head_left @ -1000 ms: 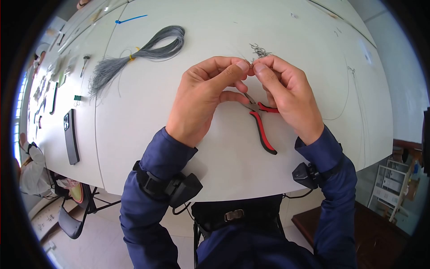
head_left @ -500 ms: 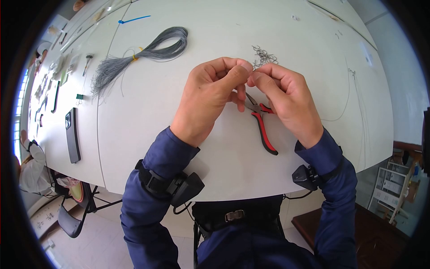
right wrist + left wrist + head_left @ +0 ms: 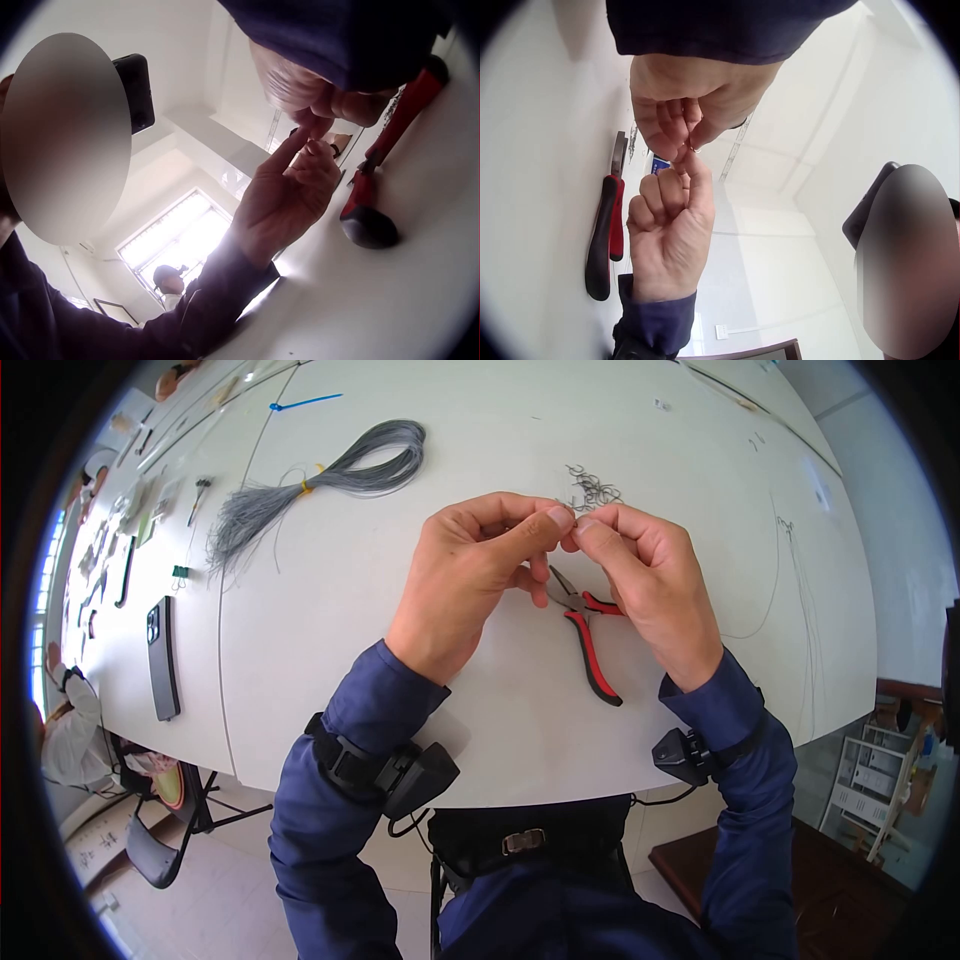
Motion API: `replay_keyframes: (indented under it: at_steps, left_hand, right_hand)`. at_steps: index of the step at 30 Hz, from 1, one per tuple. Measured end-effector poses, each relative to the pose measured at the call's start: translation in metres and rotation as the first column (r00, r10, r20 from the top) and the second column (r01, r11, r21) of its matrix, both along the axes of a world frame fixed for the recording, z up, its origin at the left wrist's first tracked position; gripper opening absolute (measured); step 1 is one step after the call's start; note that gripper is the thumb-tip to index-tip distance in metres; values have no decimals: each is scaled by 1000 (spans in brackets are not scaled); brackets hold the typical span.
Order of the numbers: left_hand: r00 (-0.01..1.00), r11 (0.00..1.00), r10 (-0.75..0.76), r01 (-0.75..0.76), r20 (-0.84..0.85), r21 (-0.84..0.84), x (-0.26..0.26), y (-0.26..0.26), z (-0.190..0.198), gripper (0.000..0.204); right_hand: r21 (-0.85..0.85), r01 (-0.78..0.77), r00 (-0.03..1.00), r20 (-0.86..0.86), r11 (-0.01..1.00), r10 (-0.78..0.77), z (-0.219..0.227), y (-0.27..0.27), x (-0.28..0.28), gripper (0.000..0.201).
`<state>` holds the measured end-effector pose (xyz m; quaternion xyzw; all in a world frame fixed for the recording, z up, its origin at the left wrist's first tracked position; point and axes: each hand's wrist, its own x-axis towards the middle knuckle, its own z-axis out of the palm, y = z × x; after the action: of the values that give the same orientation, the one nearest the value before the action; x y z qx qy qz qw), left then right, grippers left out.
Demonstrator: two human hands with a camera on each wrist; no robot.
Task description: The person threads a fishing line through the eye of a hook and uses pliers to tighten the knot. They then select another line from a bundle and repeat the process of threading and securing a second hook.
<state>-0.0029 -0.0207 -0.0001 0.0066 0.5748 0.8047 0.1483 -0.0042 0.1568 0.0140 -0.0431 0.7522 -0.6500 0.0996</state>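
Thumb and fingers of my left hand point(image 3: 470, 575) pinch a tiny piece, almost wholly hidden by the fingertips; I cannot tell its kind. The right hand point(image 3: 650, 585) meets it there, thumb and forefinger pinching at the same spot. A small glint shows between the fingertips in the left wrist view. Just beyond them lies a loose pile of small dark curved hooks point(image 3: 597, 490). Red-and-black pliers point(image 3: 590, 660) rest on the table below the hands, jaws pointing away, one handle partly covered by the right hand.
A bundle of grey strands point(image 3: 375, 460) tied with a yellow band lies at the left. Thin lines with small hooks at one end point(image 3: 787, 523) lie at the right. A phone point(image 3: 161, 660), a green binder clip point(image 3: 180, 573) and a blue cable tie point(image 3: 305, 403) are farther left.
Both hands have shifted slightly right and toward me, still fingertip to fingertip. The left hand's lower fingers have drawn back from the pliers, and more of the hook pile shows.
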Motion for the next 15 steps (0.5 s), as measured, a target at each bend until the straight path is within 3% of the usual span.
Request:
replay_keyframes:
  at_steps: [15]
  left_hand:
    - [1000, 1000, -16, 16, -14, -21, 1, 1, 4, 20]
  right_hand:
    - [-2, -61, 998, -20, 998, 61, -4, 0, 1, 21]
